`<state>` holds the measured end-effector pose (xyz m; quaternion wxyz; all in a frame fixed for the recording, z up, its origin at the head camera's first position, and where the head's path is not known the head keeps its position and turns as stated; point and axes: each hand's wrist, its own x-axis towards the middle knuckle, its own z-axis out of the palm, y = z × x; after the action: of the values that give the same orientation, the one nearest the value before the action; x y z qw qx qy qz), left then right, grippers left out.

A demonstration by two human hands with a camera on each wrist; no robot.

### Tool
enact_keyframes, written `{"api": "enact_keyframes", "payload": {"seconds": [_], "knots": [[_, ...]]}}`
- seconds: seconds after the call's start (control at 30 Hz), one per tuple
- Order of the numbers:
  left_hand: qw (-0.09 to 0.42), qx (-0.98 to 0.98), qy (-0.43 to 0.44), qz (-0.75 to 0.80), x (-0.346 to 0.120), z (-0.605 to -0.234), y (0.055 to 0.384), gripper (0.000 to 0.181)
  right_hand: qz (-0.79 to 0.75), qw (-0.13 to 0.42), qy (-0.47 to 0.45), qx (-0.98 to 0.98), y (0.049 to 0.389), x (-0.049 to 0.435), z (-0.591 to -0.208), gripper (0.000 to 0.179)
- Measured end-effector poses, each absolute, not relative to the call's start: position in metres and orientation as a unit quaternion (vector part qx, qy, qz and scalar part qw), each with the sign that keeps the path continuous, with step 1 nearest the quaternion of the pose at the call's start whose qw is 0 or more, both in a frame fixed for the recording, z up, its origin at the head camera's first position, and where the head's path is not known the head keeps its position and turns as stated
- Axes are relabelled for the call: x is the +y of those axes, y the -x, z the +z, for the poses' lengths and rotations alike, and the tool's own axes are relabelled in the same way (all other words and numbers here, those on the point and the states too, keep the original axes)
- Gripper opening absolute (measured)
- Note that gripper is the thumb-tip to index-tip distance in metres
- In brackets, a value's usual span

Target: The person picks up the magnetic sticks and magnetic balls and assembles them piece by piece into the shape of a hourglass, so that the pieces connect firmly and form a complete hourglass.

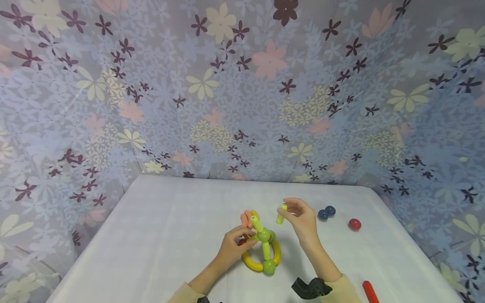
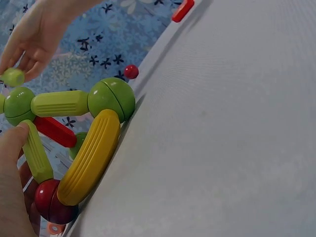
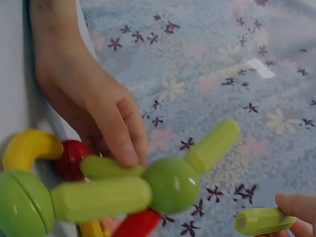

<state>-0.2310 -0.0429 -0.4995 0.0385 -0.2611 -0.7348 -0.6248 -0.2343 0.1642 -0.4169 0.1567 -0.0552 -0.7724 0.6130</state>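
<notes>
A magnetic building-toy frame stands on the white table, with green balls (image 1: 269,266), yellow curved rods (image 2: 91,158), light-green straight rods (image 3: 101,197) and a red ball (image 2: 54,201). My left hand (image 1: 235,244) grips a light-green rod (image 2: 37,150) on the frame's left side, thumb on top. Another light-green rod (image 3: 215,144) slants up freely from the upper green ball (image 3: 173,185). Right of the frame, my right hand (image 1: 302,219) pinches a loose light-green rod (image 1: 281,215) between thumb and fingers, apart from the frame. One end of that rod faces the upper ball.
Two dark blue balls (image 1: 323,215) and a red ball (image 1: 354,224) lie to the right. A red rod (image 1: 370,291) is near the front right edge. Orange curved rods (image 1: 246,219) lie behind the frame. A flowered curtain (image 1: 242,105) hangs behind the table.
</notes>
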Motion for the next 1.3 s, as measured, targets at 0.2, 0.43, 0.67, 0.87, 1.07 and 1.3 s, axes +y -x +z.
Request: {"api": "enact_keyframes", "payload": {"seconds": [0.2, 0.43, 0.67, 0.87, 1.07, 1.3], "knots": [[0.031, -0.741, 0.256, -0.62, -0.044, -0.498, 0.23, 0.02, 0.619, 0.145, 0.01, -0.772, 0.233, 0.151, -0.424, 0.028], [0.044, -0.74, 0.266, -0.616, -0.043, -0.497, 0.23, 0.019, 0.619, 0.133, -0.04, -0.773, 0.23, 0.144, -0.431, 0.028], [0.061, -0.735, 0.278, -0.615, -0.042, -0.496, 0.229, 0.016, 0.618, 0.114, -0.053, -0.776, 0.228, 0.143, -0.434, 0.027], [0.074, -0.735, 0.284, -0.611, -0.042, -0.499, 0.23, 0.015, 0.613, 0.095, -0.055, -0.782, 0.232, 0.15, -0.432, 0.026], [0.088, -0.733, 0.291, -0.608, -0.04, -0.5, 0.231, 0.015, 0.59, 0.13, -0.001, -0.797, 0.25, 0.177, -0.435, 0.025], [0.064, -0.735, 0.276, -0.616, -0.041, -0.5, 0.23, 0.015, 0.469, 0.24, 0.052, -0.848, 0.273, 0.227, -0.454, 0.02]]}}
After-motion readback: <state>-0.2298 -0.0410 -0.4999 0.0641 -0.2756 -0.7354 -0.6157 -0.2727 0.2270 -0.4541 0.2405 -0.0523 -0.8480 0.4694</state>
